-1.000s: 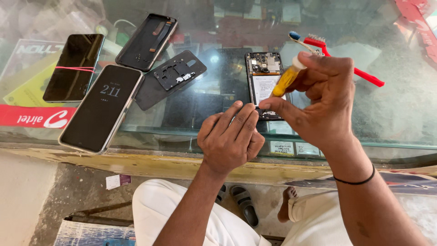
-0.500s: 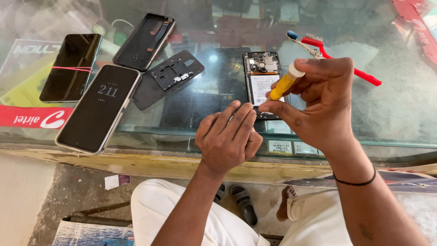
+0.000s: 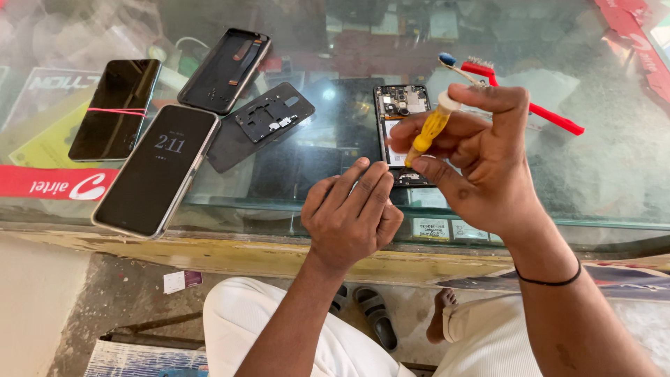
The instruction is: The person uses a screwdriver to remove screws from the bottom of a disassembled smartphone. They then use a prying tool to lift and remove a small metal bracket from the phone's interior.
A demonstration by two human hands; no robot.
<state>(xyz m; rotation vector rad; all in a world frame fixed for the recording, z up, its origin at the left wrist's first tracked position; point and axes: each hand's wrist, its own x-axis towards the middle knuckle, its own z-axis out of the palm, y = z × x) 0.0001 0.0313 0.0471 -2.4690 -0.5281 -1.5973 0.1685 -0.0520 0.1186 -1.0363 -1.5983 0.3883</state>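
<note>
My right hand (image 3: 481,164) grips a small yellow-handled screwdriver (image 3: 430,130) with a white cap, its tip pointing down and to the left. My left hand (image 3: 351,216) has its fingers curled together just below the tip, pinching at something too small to make out. Both hands hover over the near edge of a glass counter (image 3: 614,188). Behind them lies an opened phone (image 3: 400,119) with its back off and circuit board showing, partly hidden by my right hand.
On the counter's left lie a lit phone (image 3: 158,169), a dark phone with a pink band (image 3: 116,108), a black back cover (image 3: 225,70) and a black inner frame (image 3: 262,126). A red-handled toothbrush (image 3: 530,106) lies at the right. Below are sandals (image 3: 375,315) and a bare foot.
Both hands have shifted slightly apart, the right hand rising with the screwdriver; the view has drifted a little left.
</note>
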